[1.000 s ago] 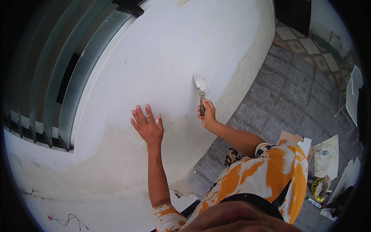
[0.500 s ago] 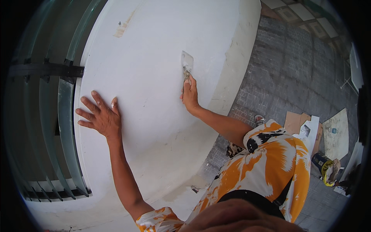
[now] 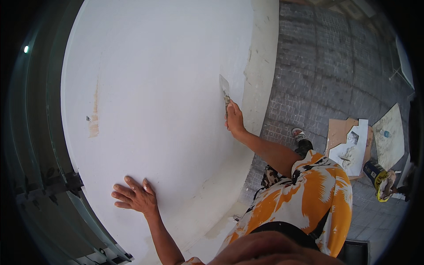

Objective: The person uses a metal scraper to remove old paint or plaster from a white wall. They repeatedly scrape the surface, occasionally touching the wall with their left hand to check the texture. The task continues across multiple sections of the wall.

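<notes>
My right hand is closed around the grimy handle of a putty knife. Its pale blade lies against the white wall, not far from where the smooth white coat meets a rougher beige border. Lower and to the left, my left hand rests on the same wall with fingers spread and nothing in it. White smears mark its thumb and fingertips. A brownish streak with a small dark spot shows on the wall's left part.
Greenish metal window bars line the left side. Grey paving runs along the right. On it lie cardboard and a white sheet, a pale board with a blue cap, and a dark bucket with yellow.
The view has shifted, so the brown streak and window bars sit lower in it. My left hand appears lower too. The putty knife is turned more edge-on and stays in my right hand.
</notes>
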### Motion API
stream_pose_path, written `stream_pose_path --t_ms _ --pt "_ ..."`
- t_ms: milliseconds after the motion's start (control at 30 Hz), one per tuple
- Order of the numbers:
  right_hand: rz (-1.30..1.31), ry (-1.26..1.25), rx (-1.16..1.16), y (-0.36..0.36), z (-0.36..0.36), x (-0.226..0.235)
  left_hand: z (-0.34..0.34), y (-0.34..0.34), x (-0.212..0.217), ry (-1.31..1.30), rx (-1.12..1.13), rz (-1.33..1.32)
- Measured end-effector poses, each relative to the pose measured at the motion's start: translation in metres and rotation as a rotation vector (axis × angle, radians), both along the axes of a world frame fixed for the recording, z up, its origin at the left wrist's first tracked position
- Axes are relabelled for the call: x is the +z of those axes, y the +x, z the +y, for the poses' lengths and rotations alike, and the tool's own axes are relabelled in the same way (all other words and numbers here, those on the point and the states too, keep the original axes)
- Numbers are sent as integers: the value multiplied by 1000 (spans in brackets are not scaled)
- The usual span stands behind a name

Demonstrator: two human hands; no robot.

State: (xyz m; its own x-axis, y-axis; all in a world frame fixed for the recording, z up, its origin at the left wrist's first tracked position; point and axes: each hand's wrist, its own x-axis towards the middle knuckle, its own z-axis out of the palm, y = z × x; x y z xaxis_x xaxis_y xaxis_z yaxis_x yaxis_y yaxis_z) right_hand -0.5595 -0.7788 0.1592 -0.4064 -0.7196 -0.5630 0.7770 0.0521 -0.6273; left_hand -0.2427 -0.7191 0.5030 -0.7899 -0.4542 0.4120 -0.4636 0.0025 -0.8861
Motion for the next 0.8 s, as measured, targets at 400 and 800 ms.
stream_pose_path --t_ms 400,800 --pt "-192 150 92 -16 5 -99 0 -6 -6 -37 25 -102" --pt "-248 317 164 -149 -39 -227 17 -2 -8 27 212 -20"
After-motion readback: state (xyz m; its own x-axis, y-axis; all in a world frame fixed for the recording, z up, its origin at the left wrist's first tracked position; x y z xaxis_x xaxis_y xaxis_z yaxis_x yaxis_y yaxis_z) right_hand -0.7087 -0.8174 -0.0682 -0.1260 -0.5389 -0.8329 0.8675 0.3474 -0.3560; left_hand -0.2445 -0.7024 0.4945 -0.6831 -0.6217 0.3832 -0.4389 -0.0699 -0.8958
